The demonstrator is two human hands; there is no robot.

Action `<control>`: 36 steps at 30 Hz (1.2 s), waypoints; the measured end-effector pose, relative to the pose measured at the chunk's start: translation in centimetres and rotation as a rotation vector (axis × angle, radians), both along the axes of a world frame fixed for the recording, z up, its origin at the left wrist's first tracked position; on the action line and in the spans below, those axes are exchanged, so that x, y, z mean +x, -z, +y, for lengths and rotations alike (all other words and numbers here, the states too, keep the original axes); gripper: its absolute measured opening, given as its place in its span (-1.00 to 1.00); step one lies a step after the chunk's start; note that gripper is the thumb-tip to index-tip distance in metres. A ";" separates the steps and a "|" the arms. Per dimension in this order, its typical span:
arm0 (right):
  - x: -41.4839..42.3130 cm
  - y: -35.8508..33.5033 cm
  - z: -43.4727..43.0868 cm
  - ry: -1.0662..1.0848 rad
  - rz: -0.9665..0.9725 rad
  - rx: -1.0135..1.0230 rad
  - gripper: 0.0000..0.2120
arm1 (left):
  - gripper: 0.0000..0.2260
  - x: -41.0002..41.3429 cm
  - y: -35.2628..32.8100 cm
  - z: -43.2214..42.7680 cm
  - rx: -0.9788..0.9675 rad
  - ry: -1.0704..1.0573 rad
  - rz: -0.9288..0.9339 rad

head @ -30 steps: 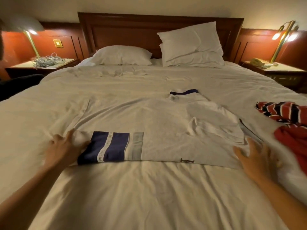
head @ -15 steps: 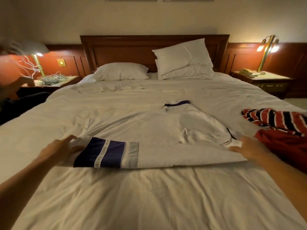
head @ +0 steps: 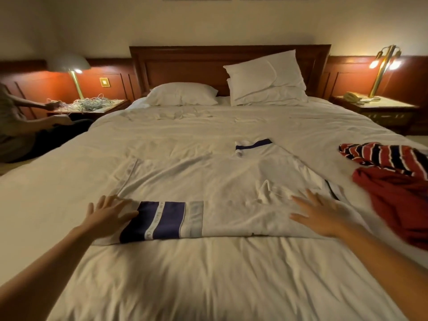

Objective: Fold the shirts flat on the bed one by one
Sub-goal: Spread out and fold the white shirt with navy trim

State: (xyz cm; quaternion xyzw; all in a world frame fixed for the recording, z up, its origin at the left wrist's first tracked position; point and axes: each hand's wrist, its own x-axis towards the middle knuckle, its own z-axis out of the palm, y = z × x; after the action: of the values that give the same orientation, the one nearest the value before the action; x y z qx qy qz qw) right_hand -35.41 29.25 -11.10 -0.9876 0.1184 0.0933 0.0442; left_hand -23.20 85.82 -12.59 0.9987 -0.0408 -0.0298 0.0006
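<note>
your left hand (head: 108, 213) and right hand (head: 324, 216) both lie flat on the white shirt (head: 208, 181), fingers (head: 115, 201) straight and spread, pressing down and grasping nothing. the shirt is spread across the middle of the bed (head: 208, 286). its near edge is turned up into a band that shows a navy panel (head: 159, 218) just beside your left hand. the collar (head: 253, 144) points toward the pillows.

the weak spot looks to be under your right hand. a sleeve (head: 273, 193) is bunched there in a small ridge, and if you fold over it the lump will likely get locked inside and the result won't lie flat. smooth it outward first.

the bedding below is soft and creased. pressing hard while sliding could drag the sheet along and skew the folded edge, so the navy panel ends up crooked.

the red shirt (head: 393, 200) and the striped shirt (head: 382, 156) lie near your right hand, apart from the white one. a wide sweep to that side could catch them and pull them into the fold.

since neither hand grips the cloth, lifting off too fast may let the turned edge spring open.
</note>
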 end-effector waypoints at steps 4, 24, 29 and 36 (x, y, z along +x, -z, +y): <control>1.6 3.9 3.9 -0.124 -0.172 0.107 -0.40 | -0.53 0.4 1.8 -2.0 -0.036 0.079 -0.064; 12.5 5.7 6.8 -0.277 -0.341 -0.036 -0.63 | -0.81 8.4 4.7 1.0 -0.059 0.124 -0.306; 11.0 5.2 3.4 -0.132 -0.601 0.105 -0.43 | -0.59 7.9 4.0 -1.4 -0.094 0.062 -0.210; 9.0 3.7 -4.1 -0.001 -0.440 0.215 -0.69 | -0.43 6.5 3.8 -16.6 -0.431 0.267 -0.059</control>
State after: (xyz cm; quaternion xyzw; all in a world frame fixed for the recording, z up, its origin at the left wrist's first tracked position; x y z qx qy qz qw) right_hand -26.45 25.12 -14.80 -0.9738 0.0947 -0.1118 0.1739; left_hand -16.73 69.22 -16.43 0.9618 -0.1775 0.0089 0.2082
